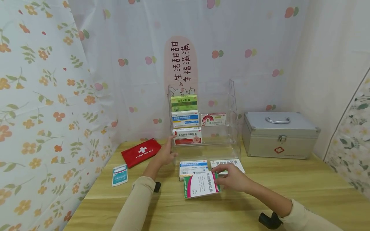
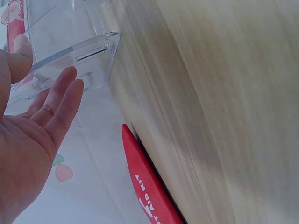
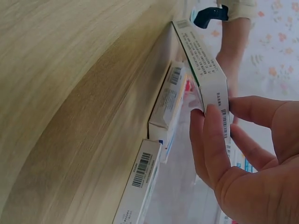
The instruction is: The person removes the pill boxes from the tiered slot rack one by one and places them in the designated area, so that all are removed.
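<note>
My right hand [image 1: 235, 178] pinches a green, white and magenta medicine box [image 1: 202, 185], tilted in front of the clear acrylic rack [image 1: 237, 141]. In the right wrist view, thumb and fingers grip the end of that box [image 3: 201, 56]. Behind it, a blue-and-white medicine box [image 1: 193, 166] and a white medicine box [image 1: 229, 163] lie at the rack's foot. My left hand [image 1: 164, 155] is at the rack's left side, one digit tip at the edge of a red-and-white medicine box [image 1: 187, 136]. Its other fingers [image 2: 65, 100] extend loosely by the clear side panel.
Higher on the rack stand a green box [image 1: 184, 104], another blue-and-white box [image 1: 185, 119] and a white-and-red box [image 1: 213, 119]. To the left lie a red first aid pouch [image 1: 141, 152] and a teal-and-white packet [image 1: 119, 175]. A silver case [image 1: 280, 136] stands right.
</note>
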